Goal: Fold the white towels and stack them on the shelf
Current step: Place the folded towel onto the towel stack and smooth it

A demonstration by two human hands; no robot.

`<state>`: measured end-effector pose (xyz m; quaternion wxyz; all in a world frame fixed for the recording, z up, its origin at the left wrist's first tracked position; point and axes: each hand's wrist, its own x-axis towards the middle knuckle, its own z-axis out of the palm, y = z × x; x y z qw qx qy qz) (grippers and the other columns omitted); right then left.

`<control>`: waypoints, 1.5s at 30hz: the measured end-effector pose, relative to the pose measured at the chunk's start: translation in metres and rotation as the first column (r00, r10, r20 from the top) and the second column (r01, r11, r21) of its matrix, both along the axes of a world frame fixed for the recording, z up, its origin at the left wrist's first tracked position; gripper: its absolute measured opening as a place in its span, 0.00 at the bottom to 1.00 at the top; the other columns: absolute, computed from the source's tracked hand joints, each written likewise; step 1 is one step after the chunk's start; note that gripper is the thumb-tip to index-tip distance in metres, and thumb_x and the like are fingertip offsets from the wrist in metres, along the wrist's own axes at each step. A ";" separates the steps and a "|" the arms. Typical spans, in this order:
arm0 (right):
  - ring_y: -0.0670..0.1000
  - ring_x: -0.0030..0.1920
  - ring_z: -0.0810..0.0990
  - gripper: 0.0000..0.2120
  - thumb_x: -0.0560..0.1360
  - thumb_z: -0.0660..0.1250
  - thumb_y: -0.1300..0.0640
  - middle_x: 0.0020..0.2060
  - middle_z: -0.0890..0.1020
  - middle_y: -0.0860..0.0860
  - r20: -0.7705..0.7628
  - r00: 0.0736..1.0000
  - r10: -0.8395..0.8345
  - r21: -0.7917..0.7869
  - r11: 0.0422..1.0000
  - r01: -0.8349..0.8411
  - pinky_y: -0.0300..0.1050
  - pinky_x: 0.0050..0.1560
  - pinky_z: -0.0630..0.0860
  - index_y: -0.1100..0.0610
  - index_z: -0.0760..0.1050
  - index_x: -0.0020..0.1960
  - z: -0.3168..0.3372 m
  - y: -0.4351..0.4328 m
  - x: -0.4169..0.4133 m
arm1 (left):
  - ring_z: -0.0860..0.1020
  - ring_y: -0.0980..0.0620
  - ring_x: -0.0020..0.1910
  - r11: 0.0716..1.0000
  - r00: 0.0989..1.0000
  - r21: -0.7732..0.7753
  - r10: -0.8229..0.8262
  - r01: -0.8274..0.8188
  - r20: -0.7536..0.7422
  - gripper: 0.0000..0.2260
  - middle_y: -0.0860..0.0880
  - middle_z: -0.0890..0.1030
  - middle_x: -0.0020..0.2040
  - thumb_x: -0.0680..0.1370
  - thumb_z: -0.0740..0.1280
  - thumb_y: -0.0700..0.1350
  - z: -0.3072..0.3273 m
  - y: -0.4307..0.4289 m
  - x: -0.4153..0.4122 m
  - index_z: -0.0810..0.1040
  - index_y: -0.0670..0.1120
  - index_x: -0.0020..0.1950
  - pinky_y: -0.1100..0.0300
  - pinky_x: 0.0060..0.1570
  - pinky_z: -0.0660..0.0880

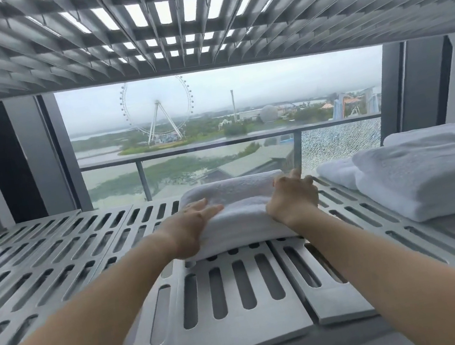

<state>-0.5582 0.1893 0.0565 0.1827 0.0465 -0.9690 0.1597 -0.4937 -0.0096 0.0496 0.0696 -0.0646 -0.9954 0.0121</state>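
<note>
Head view, looking into grey slotted shelf. Folded towel, white, lies flat mid-shelf toward the back edge, long side across. Both arms reach in.

L hand is on towel's left part: fingers straight, laid flat over the top, pressing/steadying, no grasp. R hand is at towel's right end: fingers bent down over the edge, thumb up at the back. Reads as gripping that end, tho fingertips are hidden by the cloth.

To the right, apart, w/ shelf slots showing between: towel pile, white, several folded pcs. Big one on top in front, smaller one poking out at left, another behind. Exact count unclear.

Progress (judgement): folding of this towel looks done and it sits on the shelf, so placing is at its tail end, prob. squaring or nudging. It's beside the pile, not on it; if one stack is wanted, a shift right is left to do. Unfolded towels, if any, are out of frame, so can't say how many remain.

Bkgd: upper shelf overhead, Ferris wheel outside the window.
</note>
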 end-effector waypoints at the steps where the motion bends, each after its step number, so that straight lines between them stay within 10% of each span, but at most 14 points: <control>1: 0.62 0.61 0.66 0.19 0.70 0.63 0.56 0.63 0.66 0.59 -0.022 0.999 -0.025 0.073 0.997 0.026 0.57 0.59 0.67 0.58 0.70 0.60 0.005 0.000 -0.001 | 0.54 0.50 0.74 0.997 0.999 0.073 -0.008 0.005 0.044 0.39 0.54 0.51 0.76 0.69 0.58 0.32 0.004 -0.003 0.000 0.53 0.62 0.74 0.56 0.69 0.61; 6: 0.58 0.64 0.68 0.17 0.74 0.60 0.55 0.64 0.70 0.55 -0.134 0.924 0.357 0.107 0.933 -0.345 0.55 0.63 0.68 0.56 0.71 0.62 0.032 -0.019 -0.025 | 0.68 0.47 0.65 0.695 0.993 0.719 -0.081 -0.005 0.085 0.21 0.45 0.71 0.67 0.66 0.61 0.48 0.033 0.000 -0.014 0.76 0.49 0.59 0.50 0.68 0.62; 10: 0.54 0.69 0.66 0.18 0.80 0.53 0.49 0.69 0.69 0.51 0.147 0.745 0.650 0.044 0.749 -0.662 0.51 0.68 0.63 0.49 0.67 0.68 0.034 -0.042 -0.049 | 0.62 0.47 0.71 0.881 0.996 0.473 0.063 -0.027 -0.059 0.19 0.44 0.66 0.72 0.82 0.51 0.51 0.027 0.008 -0.055 0.67 0.47 0.70 0.53 0.71 0.56; 14: 0.55 0.74 0.54 0.26 0.76 0.47 0.35 0.75 0.57 0.48 0.367 0.793 0.487 0.094 0.828 -0.553 0.60 0.72 0.49 0.39 0.54 0.73 0.007 -0.024 -0.085 | 0.54 0.44 0.74 0.934 0.974 0.278 0.205 -0.223 0.092 0.23 0.48 0.56 0.76 0.79 0.52 0.60 0.003 -0.004 -0.084 0.56 0.60 0.74 0.47 0.73 0.50; 24: 0.54 0.75 0.46 0.27 0.76 0.46 0.35 0.76 0.52 0.50 0.387 0.737 0.554 -0.093 0.819 -0.567 0.60 0.72 0.43 0.40 0.51 0.73 -0.015 -0.015 -0.101 | 0.64 0.45 0.70 0.848 0.955 0.440 0.274 -0.294 0.111 0.27 0.48 0.64 0.73 0.75 0.56 0.67 -0.020 -0.032 -0.112 0.64 0.57 0.71 0.51 0.70 0.57; 27: 0.51 0.72 0.60 0.22 0.81 0.51 0.48 0.73 0.63 0.53 0.323 0.655 0.684 -0.374 0.727 -0.575 0.43 0.69 0.54 0.54 0.63 0.72 0.002 0.001 -0.094 | 0.62 0.44 0.71 0.877 0.962 0.395 0.256 -0.272 0.093 0.27 0.45 0.61 0.74 0.76 0.54 0.65 -0.014 -0.029 -0.105 0.61 0.57 0.72 0.51 0.70 0.56; 31: 0.53 0.69 0.65 0.18 0.81 0.51 0.65 0.71 0.66 0.56 0.295 0.656 0.695 -0.361 0.716 -0.597 0.35 0.61 0.63 0.60 0.65 0.70 0.027 0.028 -0.089 | 0.58 0.44 0.72 0.939 0.981 0.288 0.196 -0.189 0.006 0.25 0.48 0.57 0.74 0.77 0.56 0.63 -0.001 -0.018 -0.088 0.58 0.60 0.73 0.49 0.71 0.54; 35: 0.47 0.58 0.70 0.16 0.81 0.53 0.56 0.69 0.69 0.52 0.305 0.607 0.734 -0.248 0.676 -0.694 0.34 0.42 0.72 0.51 0.69 0.67 0.041 0.045 -0.082 | 0.61 0.54 0.70 0.937 1.000 0.349 0.007 0.004 -0.030 0.20 0.52 0.63 0.72 0.72 0.59 0.66 0.016 0.003 -0.061 0.70 0.65 0.63 0.55 0.70 0.54; 41: 0.48 0.66 0.67 0.22 0.74 0.64 0.44 0.70 0.67 0.45 0.441 0.489 0.752 -0.108 0.586 -0.803 0.48 0.65 0.64 0.42 0.68 0.67 0.040 0.054 -0.075 | 0.60 0.60 0.68 0.973 0.999 0.232 0.001 -0.009 0.032 0.31 0.60 0.61 0.71 0.62 0.62 0.76 0.014 0.000 -0.022 0.66 0.70 0.63 0.55 0.69 0.54; 45: 0.46 0.51 0.74 0.23 0.72 0.60 0.60 0.68 0.68 0.49 0.420 0.528 0.738 -0.131 0.625 -0.769 0.40 0.44 0.76 0.44 0.70 0.65 0.044 0.058 -0.070 | 0.62 0.62 0.65 0.944 0.997 0.331 0.045 -0.021 -0.065 0.25 0.59 0.66 0.70 0.65 0.61 0.72 0.006 0.004 -0.017 0.70 0.69 0.60 0.57 0.68 0.56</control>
